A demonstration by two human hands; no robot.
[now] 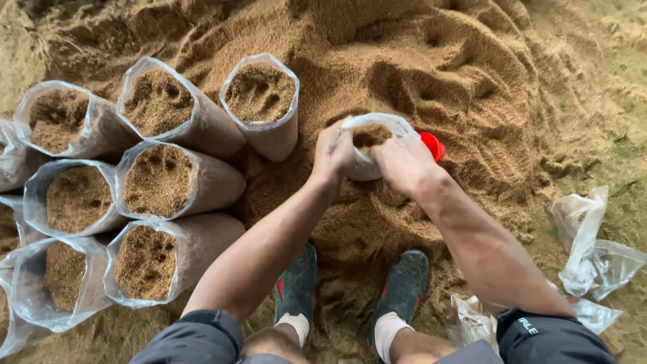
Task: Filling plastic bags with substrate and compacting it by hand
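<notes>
Both hands grip the rim of a clear plastic bag (377,128) partly filled with brown sawdust, standing in a big sawdust heap (418,61). My left hand (331,154) holds the bag's left edge. My right hand (403,164) holds its near right edge, the fingers curled over the rim. A red scoop (433,145) pokes out just behind my right hand, mostly hidden. It is unclear whether the right hand touches it.
Several filled clear bags lean in rows at the left, such as one (264,101) beside the held bag and another (162,180). Empty crumpled plastic bags (586,249) lie at the right. My dark shoes (404,280) stand in the sawdust below.
</notes>
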